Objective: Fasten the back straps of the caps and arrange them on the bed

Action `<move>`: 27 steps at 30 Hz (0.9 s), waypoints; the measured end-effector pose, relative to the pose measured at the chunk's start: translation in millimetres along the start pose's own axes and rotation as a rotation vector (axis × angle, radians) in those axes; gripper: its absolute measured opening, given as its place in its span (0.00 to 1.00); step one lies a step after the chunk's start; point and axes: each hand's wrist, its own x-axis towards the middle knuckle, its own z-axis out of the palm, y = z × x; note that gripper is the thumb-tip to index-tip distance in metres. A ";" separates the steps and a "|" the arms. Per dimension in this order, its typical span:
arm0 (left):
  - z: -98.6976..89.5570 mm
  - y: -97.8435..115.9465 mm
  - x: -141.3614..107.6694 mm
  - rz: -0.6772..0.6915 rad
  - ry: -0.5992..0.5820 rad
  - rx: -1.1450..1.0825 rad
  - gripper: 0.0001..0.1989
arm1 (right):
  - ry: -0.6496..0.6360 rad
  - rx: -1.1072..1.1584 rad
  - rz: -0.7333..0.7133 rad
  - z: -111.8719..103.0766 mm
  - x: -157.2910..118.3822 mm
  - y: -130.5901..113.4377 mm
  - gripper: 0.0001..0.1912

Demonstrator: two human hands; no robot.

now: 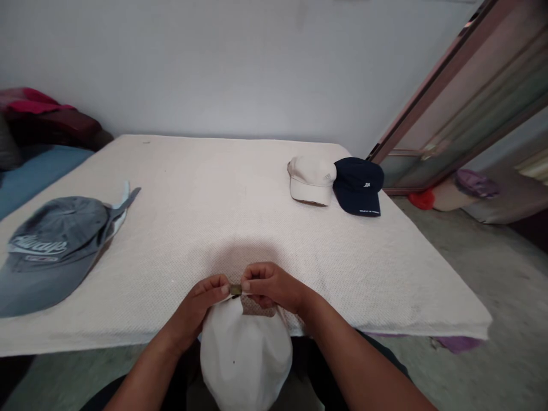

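A white cap (246,354) hangs at the table's front edge, its back opening and strap uppermost. My left hand (205,297) pinches the strap just left of a small brass-coloured buckle (236,290). On the buckle's other side my right hand (268,285) is closed on the strap, thumb against bent fingers. The cap's brim is out of sight below. A grey cap (64,228) with white lettering lies at the left of the table, its strap ends loose.
On the white-covered table (205,194), a beige cap (311,174) touches a navy cap (358,185) at the back right. A wall stands behind the table. To the right is a framed door (466,97), with a red item (422,199) on the floor.
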 end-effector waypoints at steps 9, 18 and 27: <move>1.2 1.0 -1.7 -0.042 -0.002 0.077 0.07 | -0.031 -0.036 0.012 -1.9 2.0 2.8 0.11; -1.0 -4.2 -2.5 -0.033 -0.003 0.042 0.09 | -0.083 -0.093 0.032 -2.2 2.6 1.9 0.11; -6.2 3.9 -6.7 -0.078 -0.151 0.130 0.16 | -0.085 -0.054 0.039 -1.7 3.0 2.9 0.10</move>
